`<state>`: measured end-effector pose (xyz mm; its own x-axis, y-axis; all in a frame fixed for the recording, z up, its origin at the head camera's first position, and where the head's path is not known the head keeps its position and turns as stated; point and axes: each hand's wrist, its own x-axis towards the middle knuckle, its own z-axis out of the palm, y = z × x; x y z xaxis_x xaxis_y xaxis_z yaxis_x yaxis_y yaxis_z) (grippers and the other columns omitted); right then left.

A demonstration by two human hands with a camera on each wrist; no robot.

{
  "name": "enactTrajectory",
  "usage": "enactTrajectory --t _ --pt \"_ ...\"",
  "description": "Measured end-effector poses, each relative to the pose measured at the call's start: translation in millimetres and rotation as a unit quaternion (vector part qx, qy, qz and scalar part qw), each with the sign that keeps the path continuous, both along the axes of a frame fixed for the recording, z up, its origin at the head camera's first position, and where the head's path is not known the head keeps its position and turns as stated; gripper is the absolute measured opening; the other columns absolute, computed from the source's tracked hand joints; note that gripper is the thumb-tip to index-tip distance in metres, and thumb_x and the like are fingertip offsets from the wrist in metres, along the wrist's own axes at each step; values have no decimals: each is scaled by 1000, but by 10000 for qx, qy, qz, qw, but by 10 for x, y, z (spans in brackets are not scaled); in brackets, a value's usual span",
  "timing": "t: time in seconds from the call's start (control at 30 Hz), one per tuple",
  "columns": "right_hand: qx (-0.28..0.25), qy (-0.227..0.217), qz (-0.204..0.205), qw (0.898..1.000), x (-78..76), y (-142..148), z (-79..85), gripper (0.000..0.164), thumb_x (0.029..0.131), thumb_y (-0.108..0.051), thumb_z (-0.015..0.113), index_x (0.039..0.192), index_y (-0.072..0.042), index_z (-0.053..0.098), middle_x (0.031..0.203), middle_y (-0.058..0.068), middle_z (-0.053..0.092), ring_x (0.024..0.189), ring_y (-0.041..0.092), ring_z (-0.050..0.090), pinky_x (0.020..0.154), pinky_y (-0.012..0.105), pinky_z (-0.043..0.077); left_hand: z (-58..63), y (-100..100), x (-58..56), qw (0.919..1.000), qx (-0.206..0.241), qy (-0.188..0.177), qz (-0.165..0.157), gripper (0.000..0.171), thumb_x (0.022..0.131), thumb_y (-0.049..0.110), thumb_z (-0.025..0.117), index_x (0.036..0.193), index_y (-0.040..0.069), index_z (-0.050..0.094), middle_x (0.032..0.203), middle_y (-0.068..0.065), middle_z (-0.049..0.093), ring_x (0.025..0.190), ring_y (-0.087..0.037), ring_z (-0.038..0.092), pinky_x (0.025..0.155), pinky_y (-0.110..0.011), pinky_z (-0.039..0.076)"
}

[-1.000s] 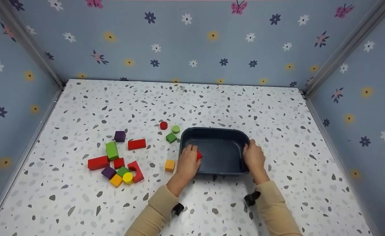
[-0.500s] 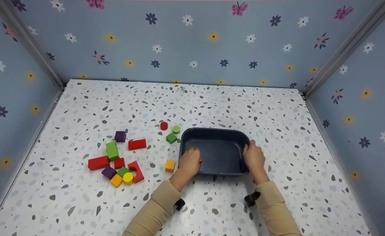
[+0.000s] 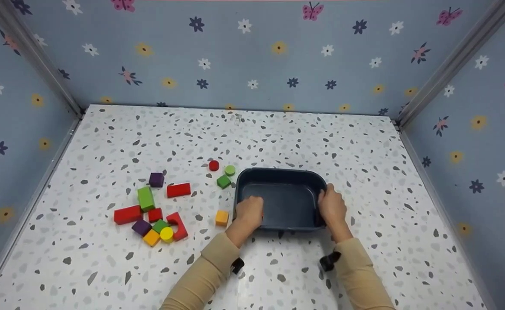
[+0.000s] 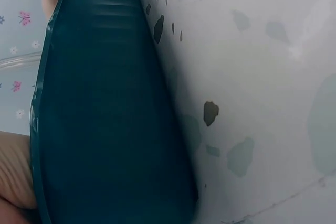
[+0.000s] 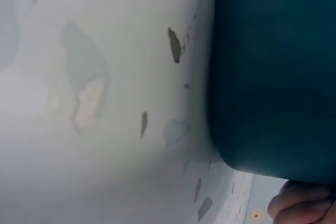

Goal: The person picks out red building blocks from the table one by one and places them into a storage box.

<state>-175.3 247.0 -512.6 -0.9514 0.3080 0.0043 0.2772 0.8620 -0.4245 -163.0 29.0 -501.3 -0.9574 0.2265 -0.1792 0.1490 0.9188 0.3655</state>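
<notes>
A dark blue rectangular plastic tray [image 3: 282,221] stands on the speckled table; the wrist views show its outer wall. My left hand [image 3: 250,211] reaches over the near left rim, fingers curled down inside the tray around a red block. The hand hides nearly all of that block. My right hand [image 3: 333,206] grips the tray's right rim, thumb on the inner side. Its curled fingers [image 5: 302,203] show against the outer wall in the right wrist view. Just left of the tray sit an orange cube [image 3: 222,218] and a green cube [image 3: 224,181].
A light green disc [image 3: 230,170] and a red disc [image 3: 214,165] lie beyond the green cube. Farther left is a loose group: a yellow cylinder [image 3: 167,234], a red arch [image 3: 178,226], a purple cube [image 3: 156,180] and several other blocks. Flower-patterned walls [image 3: 252,51] enclose the table.
My left hand has lowered and turned inside the tray, and the red block, plainly visible before, is now almost wholly covered by it. The right hand keeps its place on the rim.
</notes>
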Motion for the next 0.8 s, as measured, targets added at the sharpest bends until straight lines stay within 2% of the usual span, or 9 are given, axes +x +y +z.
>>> enactTrajectory --t 0.03,0.07,0.27,0.3,0.6,0.8 --pt "-5 -8 3 10000 0 -1 1 21 92 -18 44 100 1 49 89 30 59 79 43 59 62 54 45 2 5 -4 10000 -31 -36 9 3 78 1 64 76 3 67 77 -11 65 69 -25 63 58 -40 51" --pt "-9 -15 1 10000 -1 -4 3 21 92 -18 44 100 1 49 90 29 59 79 43 59 62 54 45 -90 10 -32 9999 -64 93 -7 4 77 1 64 77 4 67 77 -11 65 68 -25 63 57 -40 50" --pt "-6 47 28 10000 3 -9 11 21 91 -17 45 100 2 49 88 30 59 78 44 58 61 54 45 -97 20 -40 9998 -189 31 -34 5 77 0 65 79 4 65 80 -11 65 72 -26 62 59 -40 50" --pt "-4 63 25 10000 3 -7 11 20 91 -17 45 99 2 48 88 30 59 78 44 58 61 54 45 -1 18 -14 9997 -195 -112 -19 4 77 0 64 79 4 65 81 -12 65 74 -26 63 61 -40 51" --pt "-10 -74 31 10000 -4 -17 10 22 92 -17 43 101 2 49 88 29 59 77 42 59 60 52 46 45 -24 39 9994 -282 90 -165 9 77 -3 63 83 4 63 85 -12 64 77 -27 62 63 -40 50" --pt "-26 -137 -19 9999 1 -21 29 21 92 -18 43 100 1 49 89 28 59 77 42 59 61 53 46 69 -48 46 9995 -124 214 -172 6 76 1 65 81 3 63 83 -13 64 75 -28 62 62 -40 50"
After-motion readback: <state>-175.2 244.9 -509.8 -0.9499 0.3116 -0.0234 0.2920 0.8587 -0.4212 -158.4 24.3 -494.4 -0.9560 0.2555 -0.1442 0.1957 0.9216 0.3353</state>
